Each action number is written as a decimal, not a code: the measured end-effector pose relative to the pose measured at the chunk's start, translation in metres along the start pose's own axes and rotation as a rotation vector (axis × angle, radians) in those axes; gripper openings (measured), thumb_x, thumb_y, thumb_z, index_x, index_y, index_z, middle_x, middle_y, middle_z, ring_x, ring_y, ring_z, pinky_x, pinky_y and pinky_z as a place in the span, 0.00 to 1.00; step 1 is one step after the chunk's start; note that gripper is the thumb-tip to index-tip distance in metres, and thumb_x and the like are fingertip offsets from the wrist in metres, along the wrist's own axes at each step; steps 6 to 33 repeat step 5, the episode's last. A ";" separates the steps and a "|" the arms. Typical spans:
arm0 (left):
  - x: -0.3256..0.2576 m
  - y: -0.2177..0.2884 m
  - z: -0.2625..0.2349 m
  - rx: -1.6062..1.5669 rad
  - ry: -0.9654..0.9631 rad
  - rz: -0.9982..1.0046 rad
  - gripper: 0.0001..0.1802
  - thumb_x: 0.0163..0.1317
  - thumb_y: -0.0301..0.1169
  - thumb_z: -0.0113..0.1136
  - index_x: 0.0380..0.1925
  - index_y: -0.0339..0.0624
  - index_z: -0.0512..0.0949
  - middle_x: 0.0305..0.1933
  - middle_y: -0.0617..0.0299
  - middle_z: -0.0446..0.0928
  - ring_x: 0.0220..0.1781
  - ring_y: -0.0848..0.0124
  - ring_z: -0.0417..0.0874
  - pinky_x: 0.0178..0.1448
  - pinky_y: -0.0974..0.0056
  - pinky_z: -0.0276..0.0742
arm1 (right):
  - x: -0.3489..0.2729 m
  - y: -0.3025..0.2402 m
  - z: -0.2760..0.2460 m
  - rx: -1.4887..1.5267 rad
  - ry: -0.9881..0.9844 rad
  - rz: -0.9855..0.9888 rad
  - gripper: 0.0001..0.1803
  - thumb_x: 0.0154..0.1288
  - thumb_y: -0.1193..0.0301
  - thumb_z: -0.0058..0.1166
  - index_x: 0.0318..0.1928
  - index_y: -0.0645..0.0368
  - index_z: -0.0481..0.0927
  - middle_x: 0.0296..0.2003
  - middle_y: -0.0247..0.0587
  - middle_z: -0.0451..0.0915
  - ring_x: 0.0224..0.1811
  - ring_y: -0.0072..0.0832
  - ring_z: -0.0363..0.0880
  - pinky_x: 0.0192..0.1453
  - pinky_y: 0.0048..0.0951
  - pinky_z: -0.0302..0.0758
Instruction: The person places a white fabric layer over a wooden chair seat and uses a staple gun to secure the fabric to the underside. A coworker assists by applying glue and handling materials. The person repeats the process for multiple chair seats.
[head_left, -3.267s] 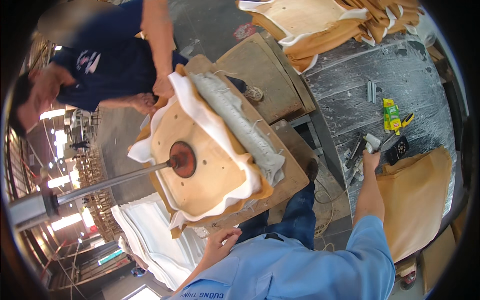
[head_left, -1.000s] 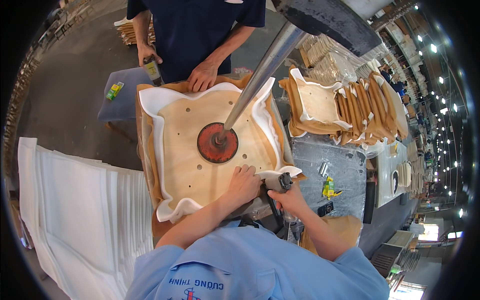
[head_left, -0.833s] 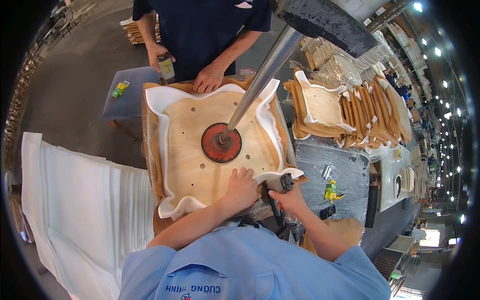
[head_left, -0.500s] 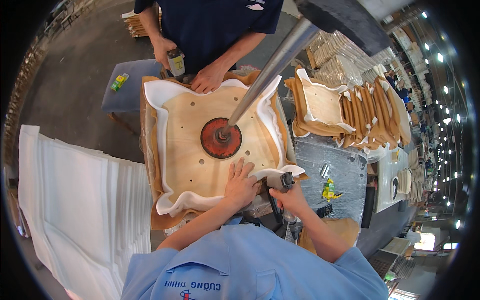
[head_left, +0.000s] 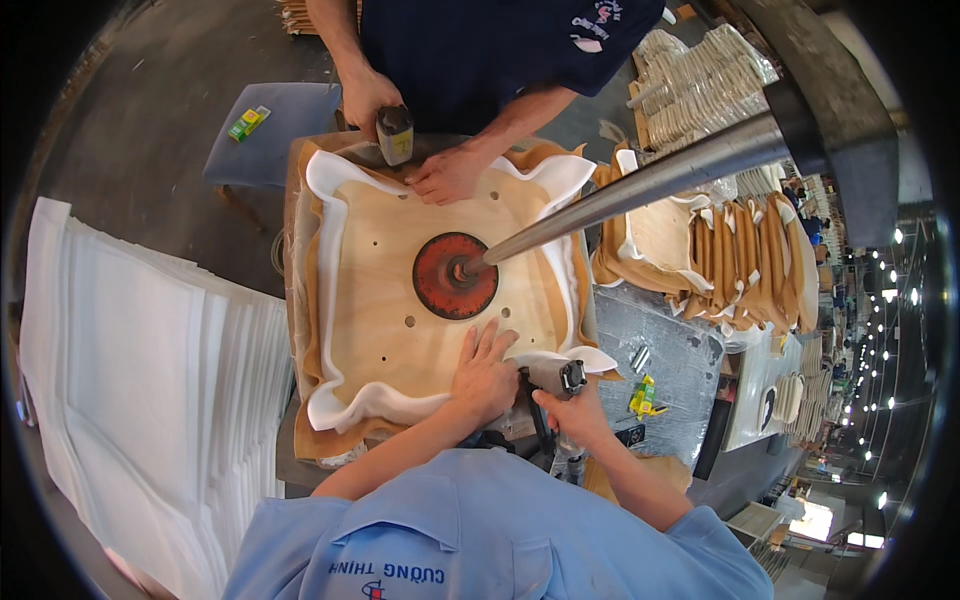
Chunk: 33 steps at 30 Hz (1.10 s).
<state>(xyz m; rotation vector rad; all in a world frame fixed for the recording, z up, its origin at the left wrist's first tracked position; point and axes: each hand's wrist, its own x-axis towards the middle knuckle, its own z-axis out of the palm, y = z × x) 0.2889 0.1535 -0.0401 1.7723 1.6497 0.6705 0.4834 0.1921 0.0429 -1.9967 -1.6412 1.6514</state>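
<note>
My left hand [head_left: 485, 378] lies with fingers spread on a square plywood panel [head_left: 380, 290], near its close edge. White foam [head_left: 375, 403] and tan fabric [head_left: 345, 441] are folded up around the panel's border. A staple gun [head_left: 556, 376] is in my right hand [head_left: 577, 412], its nose at the near edge just right of my left hand. A round red disc [head_left: 445, 285] on a metal rod [head_left: 630, 195] presses on the panel's middle. Across from me, a co-worker's hand [head_left: 368, 100] grips another staple gun [head_left: 396, 140], and their other hand [head_left: 450, 175] touches the far edge.
Stacked white foam sheets [head_left: 130, 340] stand at the left. A blue-grey stool [head_left: 270, 125] holds a small yellow-green box [head_left: 248, 123]. At the right, several covered panels [head_left: 750, 250] stand beside a plastic-wrapped table [head_left: 620, 320] bearing another yellow-green box [head_left: 642, 398]. The slanting rod crosses above the work.
The whole view has shifted somewhat. The co-worker's staple gun has come closer to the far edge and their other hand. My hands stay in nearly the same places on the near edge.
</note>
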 end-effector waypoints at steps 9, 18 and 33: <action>0.004 -0.005 0.001 0.024 -0.036 0.002 0.12 0.65 0.38 0.70 0.43 0.47 0.93 0.84 0.58 0.66 0.93 0.46 0.48 0.93 0.33 0.38 | 0.002 -0.006 0.005 0.030 0.009 -0.031 0.18 0.72 0.72 0.72 0.58 0.64 0.83 0.31 0.33 0.84 0.19 0.21 0.78 0.20 0.27 0.74; 0.004 -0.005 0.001 0.024 -0.036 0.002 0.12 0.65 0.38 0.70 0.43 0.47 0.93 0.84 0.58 0.66 0.93 0.46 0.48 0.93 0.33 0.38 | 0.002 -0.006 0.005 0.030 0.009 -0.031 0.18 0.72 0.72 0.72 0.58 0.64 0.83 0.31 0.33 0.84 0.19 0.21 0.78 0.20 0.27 0.74; 0.004 -0.005 0.001 0.024 -0.036 0.002 0.12 0.65 0.38 0.70 0.43 0.47 0.93 0.84 0.58 0.66 0.93 0.46 0.48 0.93 0.33 0.38 | 0.002 -0.006 0.005 0.030 0.009 -0.031 0.18 0.72 0.72 0.72 0.58 0.64 0.83 0.31 0.33 0.84 0.19 0.21 0.78 0.20 0.27 0.74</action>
